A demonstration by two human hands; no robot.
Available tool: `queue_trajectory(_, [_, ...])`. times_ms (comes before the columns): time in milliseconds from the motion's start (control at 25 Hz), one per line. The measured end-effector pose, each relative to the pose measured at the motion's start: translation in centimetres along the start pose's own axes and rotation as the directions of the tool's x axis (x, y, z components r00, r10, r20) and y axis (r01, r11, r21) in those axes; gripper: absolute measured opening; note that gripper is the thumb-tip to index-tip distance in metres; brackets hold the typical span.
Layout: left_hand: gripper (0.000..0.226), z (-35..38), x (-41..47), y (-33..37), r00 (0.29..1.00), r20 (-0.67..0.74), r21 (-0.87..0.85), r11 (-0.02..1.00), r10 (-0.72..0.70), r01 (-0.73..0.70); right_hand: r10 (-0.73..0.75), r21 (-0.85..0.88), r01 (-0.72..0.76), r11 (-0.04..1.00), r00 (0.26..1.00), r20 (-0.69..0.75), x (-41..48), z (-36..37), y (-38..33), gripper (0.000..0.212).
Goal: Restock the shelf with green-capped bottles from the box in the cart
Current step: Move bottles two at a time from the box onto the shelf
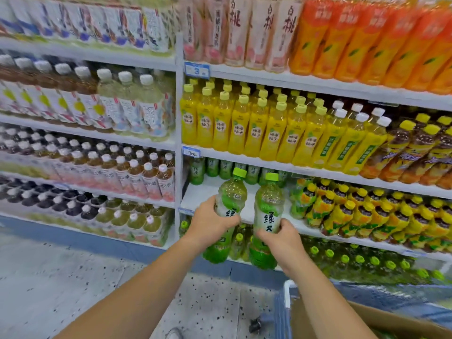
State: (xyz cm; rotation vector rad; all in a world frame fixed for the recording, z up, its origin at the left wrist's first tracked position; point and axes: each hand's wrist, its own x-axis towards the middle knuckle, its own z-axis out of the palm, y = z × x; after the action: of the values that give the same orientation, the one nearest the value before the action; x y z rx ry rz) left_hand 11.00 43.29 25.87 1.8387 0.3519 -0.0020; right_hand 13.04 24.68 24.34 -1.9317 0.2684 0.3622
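I hold two green-capped tea bottles upright in front of the shelf. My left hand (210, 222) grips the left bottle (230, 194) around its middle. My right hand (281, 237) grips the right bottle (267, 206) low on its label. Both bottles hover just in front of a bare white stretch of shelf (203, 192). A row of like green-labelled bottles (212, 167) stands at the back of that shelf. The cardboard box (381, 321) sits at the bottom right inside the cart (287, 293); its contents are mostly out of view.
Yellow-capped bottles (354, 211) fill the same shelf to the right. Yellow drink bottles (256, 126) stand on the shelf above, green-capped ones (342, 258) on the shelf below. A neighbouring shelf unit (97, 143) on the left holds white-capped teas. Speckled floor (73, 277) lies at the lower left.
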Motion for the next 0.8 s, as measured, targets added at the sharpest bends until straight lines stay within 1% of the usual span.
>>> queue_trajectory(80, [0.024, -2.4, 4.0, -1.1, 1.0, 0.02, 0.037, 0.999, 0.006, -0.007, 0.016, -0.007, -0.016, 1.0, 1.0, -0.009, 3.4, 3.0, -1.2, 0.039])
queue_trajectory(160, [0.024, -4.4, 8.1, -2.2, 0.998, 0.06, 0.068, 0.998, 0.013, -0.017, 0.025, 0.003, -0.025, 1.0, 1.0, -0.015, 6.5, 5.5, -2.0, 0.041])
queue_trajectory(240, [0.029, -6.0, 12.5, -3.8, 0.993, 0.119, 0.128, 0.992, 0.001, -0.017, 0.055, 0.004, -0.055, 0.998, 0.998, -0.038, 9.9, 7.8, -2.0, 0.041])
queue_trajectory(360, [0.03, -7.3, 18.0, -6.3, 0.99, 0.14, 0.174, 0.984, 0.0, -0.025, 0.063, -0.006, -0.064, 0.998, 0.995, -0.075, 13.5, 10.5, -1.5, 0.039])
queue_trajectory(400, [0.034, -7.4, 19.8, -7.5, 0.99, 0.143, 0.186, 0.982, 0.008, -0.035, 0.056, -0.017, -0.058, 0.998, 0.995, -0.077, 14.9, 11.3, -1.1, 0.038])
queue_trajectory(480, [0.041, -7.1, 23.1, -10.1, 0.991, 0.131, 0.179, 0.983, 0.016, -0.039, 0.045, -0.05, -0.048, 0.998, 0.997, -0.067, 17.7, 12.8, -0.5, 0.036])
queue_trajectory(640, [0.038, -5.5, 27.9, -14.7, 0.996, 0.078, 0.145, 0.989, 0.031, -0.042, -0.014, -0.114, 0.003, 0.993, 0.996, -0.091, 22.9, 15.1, 1.7, 0.034])
queue_trajectory(720, [0.034, -4.6, 29.7, -16.3, 0.998, 0.046, 0.139, 0.989, 0.053, -0.059, -0.05, -0.11, 0.035, 0.993, 0.991, -0.127, 25.0, 16.0, 3.4, 0.037])
queue_trajectory(800, [0.035, -3.6, 31.2, -17.9, 0.994, -0.005, 0.146, 0.984, 0.107, -0.105, -0.074, -0.089, 0.063, 0.994, 0.988, -0.133, 26.9, 16.5, 5.1, 0.038])
